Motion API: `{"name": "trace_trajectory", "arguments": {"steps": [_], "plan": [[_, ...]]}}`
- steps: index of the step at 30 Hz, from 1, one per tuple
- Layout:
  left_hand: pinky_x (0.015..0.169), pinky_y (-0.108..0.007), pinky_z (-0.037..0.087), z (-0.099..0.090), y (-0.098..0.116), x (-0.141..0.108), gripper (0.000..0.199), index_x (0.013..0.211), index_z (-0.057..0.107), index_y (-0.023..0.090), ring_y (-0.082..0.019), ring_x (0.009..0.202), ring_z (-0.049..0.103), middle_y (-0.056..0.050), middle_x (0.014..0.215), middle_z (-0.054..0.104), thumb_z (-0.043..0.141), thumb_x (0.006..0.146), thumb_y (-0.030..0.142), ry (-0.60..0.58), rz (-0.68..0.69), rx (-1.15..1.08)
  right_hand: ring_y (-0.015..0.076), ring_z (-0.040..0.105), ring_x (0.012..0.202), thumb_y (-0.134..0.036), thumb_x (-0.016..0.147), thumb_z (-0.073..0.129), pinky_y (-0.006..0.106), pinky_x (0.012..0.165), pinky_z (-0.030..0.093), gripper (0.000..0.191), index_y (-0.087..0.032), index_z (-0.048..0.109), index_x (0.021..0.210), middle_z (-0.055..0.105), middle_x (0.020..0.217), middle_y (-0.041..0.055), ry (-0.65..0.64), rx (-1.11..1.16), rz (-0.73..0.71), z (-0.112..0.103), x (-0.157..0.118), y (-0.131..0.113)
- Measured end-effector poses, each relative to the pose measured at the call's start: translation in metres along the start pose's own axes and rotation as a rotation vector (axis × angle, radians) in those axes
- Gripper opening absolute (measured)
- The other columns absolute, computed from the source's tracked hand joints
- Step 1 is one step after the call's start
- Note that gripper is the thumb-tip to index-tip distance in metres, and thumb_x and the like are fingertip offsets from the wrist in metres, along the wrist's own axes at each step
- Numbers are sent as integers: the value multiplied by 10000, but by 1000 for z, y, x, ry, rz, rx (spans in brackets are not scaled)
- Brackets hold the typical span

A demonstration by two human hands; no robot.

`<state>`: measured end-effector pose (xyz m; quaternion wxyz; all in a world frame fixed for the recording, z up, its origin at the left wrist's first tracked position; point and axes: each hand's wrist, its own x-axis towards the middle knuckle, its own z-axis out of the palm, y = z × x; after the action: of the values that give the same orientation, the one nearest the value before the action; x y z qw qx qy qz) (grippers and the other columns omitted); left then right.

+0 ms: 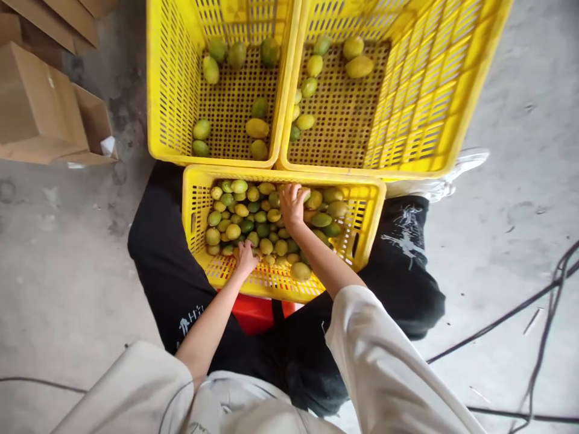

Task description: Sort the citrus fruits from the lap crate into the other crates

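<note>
A yellow crate (284, 290) in front of me holds a layer of green and yellow lemons (241, 210). My left hand (246, 259) is at the crate's near side, its fingers curled over a lemon that they mostly hide. Farther in and to the right, my right hand (293, 206) reaches down with bent fingers around a greenish lemon, which shows only in part beside the fingertips. Larger green fruit (321, 220) lies at the right end of the same crate, and a yellow lemon (301, 271) rests near its front wall.
Beyond stand two bigger yellow crates, the left crate (152, 90) and the right crate (425, 108), each with scattered lemons on its bottom. Cardboard boxes (40, 102) are at the far left. Black cables (549, 301) cross the floor on the right. A red object (253, 314) shows under the near crate.
</note>
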<state>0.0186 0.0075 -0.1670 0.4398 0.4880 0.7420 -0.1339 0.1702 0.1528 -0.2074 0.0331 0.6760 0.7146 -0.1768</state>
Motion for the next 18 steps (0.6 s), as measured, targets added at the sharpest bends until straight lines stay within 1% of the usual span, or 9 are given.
{"name": "trace_trajectory", "arguments": {"steps": [4,7,9,11,13,14,16,18], "plan": [[922,-352,441,-2,-1,2,379,1185,537,151,-263,1061,597,-146,1215,507,655,824,164,-53,12,39,365,427,1250,-39,952,244,654,1002,348,474,-84,605,1256,566,1313,238,12,-60,-77,-4,1,9],[919,-351,443,-4,-1,2,370,1174,552,156,-265,1055,599,-140,1204,527,661,820,174,-72,41,64,370,453,1201,-70,956,287,578,956,385,418,-62,646,1171,589,1235,251,-9,-57,-74,-14,4,16],[924,-346,441,-5,-2,0,375,1176,562,156,-266,1070,595,-144,1208,538,664,816,171,-75,60,77,378,460,1175,-134,950,390,519,922,404,330,-55,665,1114,604,1171,251,-55,-30,-57,-20,1,21],[945,-352,431,-6,-1,-2,366,1181,573,153,-279,1104,581,-152,1201,556,657,826,178,-67,81,112,388,461,1151,-242,918,521,477,893,416,285,-55,680,1065,618,1100,246,-130,11,-32,-24,-9,27],[972,-377,415,-8,2,-5,336,1177,590,144,-307,1151,552,-169,1184,572,638,850,198,-34,104,176,384,466,1118,-347,877,596,453,881,422,335,-61,686,1027,629,1021,233,-191,61,-35,-24,-26,33],[980,-393,408,-9,4,-7,322,1177,598,138,-322,1173,533,-182,1188,573,624,865,213,-7,122,213,376,471,1098,-381,868,601,447,882,421,360,-65,684,1019,630,989,224,-198,84,-47,-22,-35,35],[989,-415,402,-10,11,-7,326,1196,605,124,-339,1207,499,-202,1226,563,591,893,245,45,194,276,363,475,1072,-406,867,586,445,892,414,383,-75,668,1041,624,999,213,-157,113,-58,-18,-52,34],[1020,-422,385,-10,20,-3,364,1242,599,119,-333,1226,484,-202,1270,560,568,911,268,46,329,320,366,475,1071,-395,854,600,444,879,413,389,-89,646,1091,608,1071,217,-131,118,-11,-15,-62,27]]}}
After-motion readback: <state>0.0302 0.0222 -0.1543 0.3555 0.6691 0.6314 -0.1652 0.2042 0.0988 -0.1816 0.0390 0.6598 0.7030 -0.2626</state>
